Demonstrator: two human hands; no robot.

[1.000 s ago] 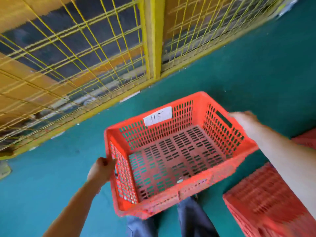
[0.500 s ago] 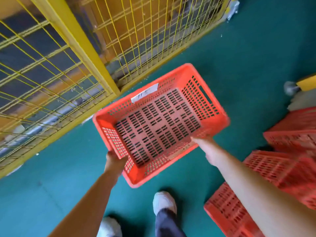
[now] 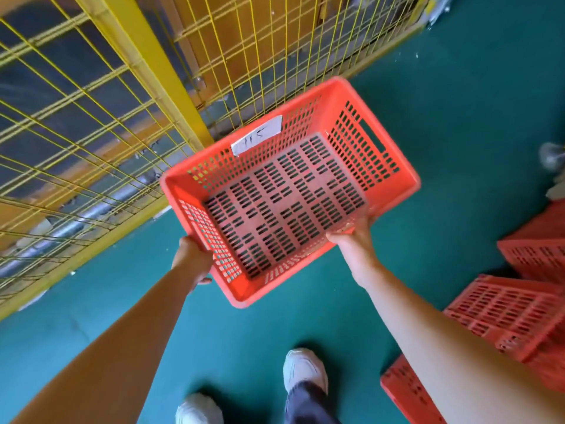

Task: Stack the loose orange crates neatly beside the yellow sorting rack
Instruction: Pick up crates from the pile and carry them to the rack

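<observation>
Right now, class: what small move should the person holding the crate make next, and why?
Probably lower the orange crate onto the green floor: left hand and right hand hold it in the air, right beside the yellow rack.

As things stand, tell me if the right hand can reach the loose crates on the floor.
Probably not yet: the right hand grips the carried crate. The loose crates lie nearby at its right, nothing between.
</observation>
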